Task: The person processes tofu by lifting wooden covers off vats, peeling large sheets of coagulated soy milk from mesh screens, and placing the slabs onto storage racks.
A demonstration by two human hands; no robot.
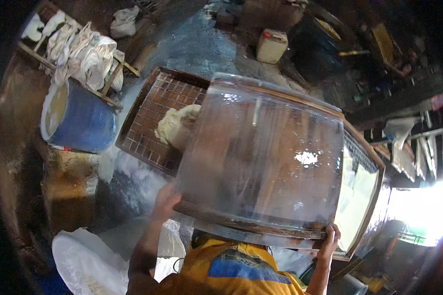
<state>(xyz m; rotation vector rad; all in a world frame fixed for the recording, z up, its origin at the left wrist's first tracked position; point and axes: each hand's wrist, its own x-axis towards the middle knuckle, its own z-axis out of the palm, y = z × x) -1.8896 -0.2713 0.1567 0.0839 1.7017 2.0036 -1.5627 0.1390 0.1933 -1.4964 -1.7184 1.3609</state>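
Observation:
A large wet board or panel with a glossy, see-through-looking surface and a wooden edge [265, 158] is held up in front of my chest. My left hand [167, 202] grips its near left corner, and my right hand [329, 241] grips the near right corner. Partly behind the panel at left lies a wooden frame with a brown gridded surface [147, 121], bearing a crumpled pale cloth [177, 123]. To the right, another wooden frame [369, 228] with pale sheet-like material inside sticks out from under the panel.
A blue drum [86, 116] stands at left beside a wooden rack [112, 79] draped with crumpled whitish cloths [90, 55]. A white jerrycan with a red cap [272, 47] is at the top. A white tub-like container [85, 258] is at lower left, near my left arm.

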